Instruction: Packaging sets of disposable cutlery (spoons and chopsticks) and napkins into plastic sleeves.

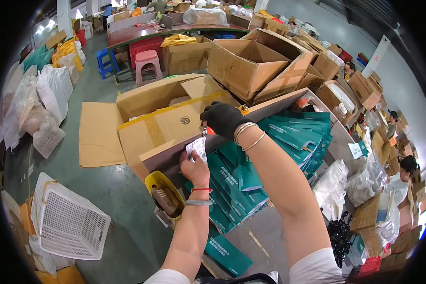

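Bare, my left hand (195, 171) pinches a small white printed label (197, 148) above the edge of a wooden-edged board (180, 151). My right hand (222, 119), in a black glove, is closed just above the label. A small metallic thing shows below its fingers; what it is, I cannot make out. Under and beside my forearms lie many flat teal printed packets (288, 135), fanned in overlapping piles. One teal packet (228, 255) rests apart, nearer to me. By my left wrist stands a yellow container (152, 180) with a brown object inside.
Beyond the board is an open cardboard box (149, 135), with larger nested cartons (241, 66) behind it. A white plastic basket (71, 222) is on the floor at left, white sacks (52, 92) farther back. A pink stool (148, 66) stands near a far table. Bags and cartons crowd the right.
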A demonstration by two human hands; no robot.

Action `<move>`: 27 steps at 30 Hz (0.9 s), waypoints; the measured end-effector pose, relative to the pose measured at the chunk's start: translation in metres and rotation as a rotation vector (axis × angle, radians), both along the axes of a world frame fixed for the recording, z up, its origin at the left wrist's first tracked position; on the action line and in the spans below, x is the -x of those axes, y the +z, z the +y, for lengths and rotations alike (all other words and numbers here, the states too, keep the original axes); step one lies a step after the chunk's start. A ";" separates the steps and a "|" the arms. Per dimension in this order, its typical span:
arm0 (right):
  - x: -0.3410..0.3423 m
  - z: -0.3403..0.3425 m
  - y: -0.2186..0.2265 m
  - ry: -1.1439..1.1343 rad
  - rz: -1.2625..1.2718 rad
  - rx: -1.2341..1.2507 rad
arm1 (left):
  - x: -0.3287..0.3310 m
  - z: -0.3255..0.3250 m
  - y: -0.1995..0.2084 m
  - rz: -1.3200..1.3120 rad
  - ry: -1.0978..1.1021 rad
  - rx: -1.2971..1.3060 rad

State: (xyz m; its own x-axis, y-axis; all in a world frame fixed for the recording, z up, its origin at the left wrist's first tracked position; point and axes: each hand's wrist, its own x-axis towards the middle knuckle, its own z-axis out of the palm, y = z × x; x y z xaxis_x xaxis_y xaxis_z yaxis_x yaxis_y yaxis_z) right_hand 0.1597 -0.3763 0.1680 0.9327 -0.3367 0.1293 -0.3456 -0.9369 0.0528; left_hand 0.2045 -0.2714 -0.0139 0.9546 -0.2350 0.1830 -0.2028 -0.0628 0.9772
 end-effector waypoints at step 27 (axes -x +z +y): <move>0.311 0.332 -0.178 -1.152 -0.968 -0.617 | 0.047 0.097 0.061 -0.516 -1.055 -0.125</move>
State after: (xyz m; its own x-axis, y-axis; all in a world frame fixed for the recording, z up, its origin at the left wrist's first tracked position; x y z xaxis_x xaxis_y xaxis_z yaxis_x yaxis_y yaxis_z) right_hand -0.1513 -0.0441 -0.0096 -0.1813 -0.9807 0.0737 -0.5193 0.0318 -0.8540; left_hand 0.1574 -0.1745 0.0475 0.0971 -0.9069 0.4100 -0.5807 0.2829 0.7634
